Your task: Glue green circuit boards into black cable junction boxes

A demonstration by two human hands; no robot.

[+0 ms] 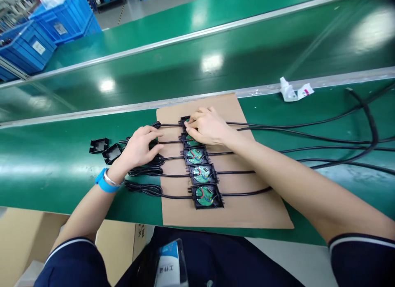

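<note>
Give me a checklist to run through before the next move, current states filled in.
1. Five black housings lined up on the cardboard sheet: ok.
2. Green circuit boards inside the three nearest housings: ok, all three visible.
3. Contents of the farthest housing in place: cannot tell, the right hand covers much of it.
4. Left hand away from the housings: ok, it is at the coiled cables.
5. Three nearest housings covered: not ok, all are open.
6. Cables on the right free of crossings: not ok, a thick black cable loops across thinner ones.
</note>
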